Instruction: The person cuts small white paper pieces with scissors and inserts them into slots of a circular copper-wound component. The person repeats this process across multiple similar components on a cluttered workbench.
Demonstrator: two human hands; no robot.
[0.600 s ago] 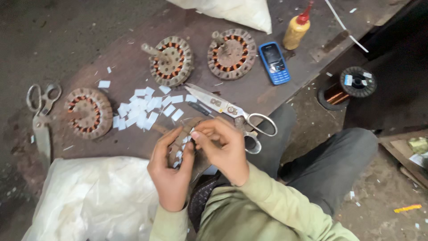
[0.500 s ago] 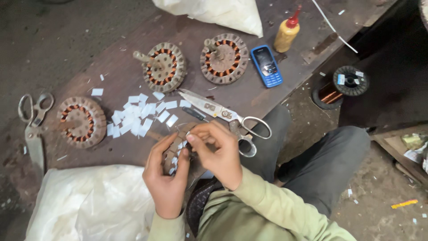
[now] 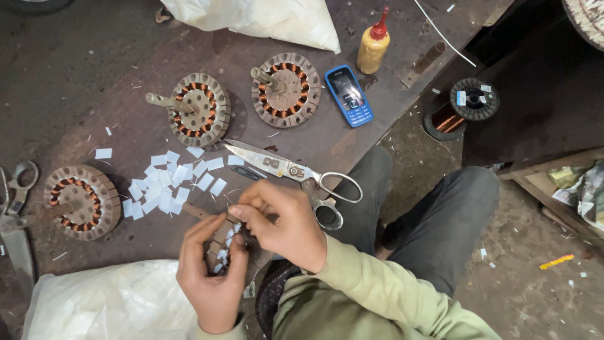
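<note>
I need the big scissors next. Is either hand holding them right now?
No, the large steel scissors lie open on the board while both hands grip a small round slotted motor core.

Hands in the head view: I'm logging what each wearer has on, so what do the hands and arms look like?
Both hands, left and right, are bare: no gloves, and no rings or watch that I can make out. The right arm wears a long, loose light-green sleeve with a ribbed cuff at the wrist. The left wrist shows only a sliver of the same green.
</note>
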